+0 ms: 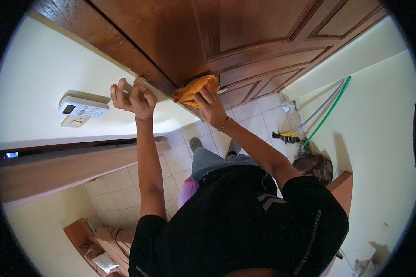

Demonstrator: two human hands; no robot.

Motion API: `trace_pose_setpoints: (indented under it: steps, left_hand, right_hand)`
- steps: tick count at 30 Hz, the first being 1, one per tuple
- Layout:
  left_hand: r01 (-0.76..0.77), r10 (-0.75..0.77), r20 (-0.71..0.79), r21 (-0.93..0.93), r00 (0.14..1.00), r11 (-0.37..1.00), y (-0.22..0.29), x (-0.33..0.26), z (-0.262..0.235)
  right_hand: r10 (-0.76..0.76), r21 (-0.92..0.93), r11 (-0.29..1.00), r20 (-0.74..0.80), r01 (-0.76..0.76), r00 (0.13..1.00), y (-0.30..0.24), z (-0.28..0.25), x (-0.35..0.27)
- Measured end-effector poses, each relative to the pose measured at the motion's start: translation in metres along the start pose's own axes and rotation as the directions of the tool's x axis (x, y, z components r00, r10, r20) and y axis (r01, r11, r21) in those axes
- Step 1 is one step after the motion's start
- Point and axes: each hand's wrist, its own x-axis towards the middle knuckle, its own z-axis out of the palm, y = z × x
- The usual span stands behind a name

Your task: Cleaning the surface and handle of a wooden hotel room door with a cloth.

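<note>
One crumpled orange-yellow cloth (195, 90) is being pressed flat against the brown wooden door (245, 41) by the right hand (210, 105), fingers grasping it. The left hand (134, 97) is curling around the door's edge. One white remote (82, 108) is hanging on the wall.

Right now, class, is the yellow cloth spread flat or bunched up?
Bunched up. The cloth sits in a crumpled wad under the right hand, pressed on the wooden door; folds show, with no flat sheet.

Single head-worn fisheye view, steeply downward over the person's own torso, close to a wooden door (180, 41).
</note>
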Motion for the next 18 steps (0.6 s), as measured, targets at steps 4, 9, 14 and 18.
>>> trace_pose_setpoints:
  steps: [4,9,14,18]
  left_hand:
    - [-0.008,0.008,0.015,0.025,1.000,1.000,0.004,-0.001,0.005]
    - [-0.015,0.016,-0.013,0.042,1.000,0.999,0.003,-0.005,0.008]
    - [-0.011,0.010,0.012,0.096,1.000,0.995,0.004,-0.004,0.006]
    - [-0.021,0.021,-0.008,0.097,1.000,0.995,0.003,-0.004,0.008]
  right_hand:
    - [-0.101,0.006,0.995,-0.013,0.101,0.995,0.006,-0.002,0.019]
    - [0.043,0.165,0.986,-0.078,-0.030,0.996,0.015,-0.022,0.021]
    - [0.042,0.155,0.987,-0.057,-0.033,0.997,0.002,-0.023,0.031]
    - [0.120,0.288,0.951,-0.003,-0.114,0.993,0.015,-0.027,0.016]
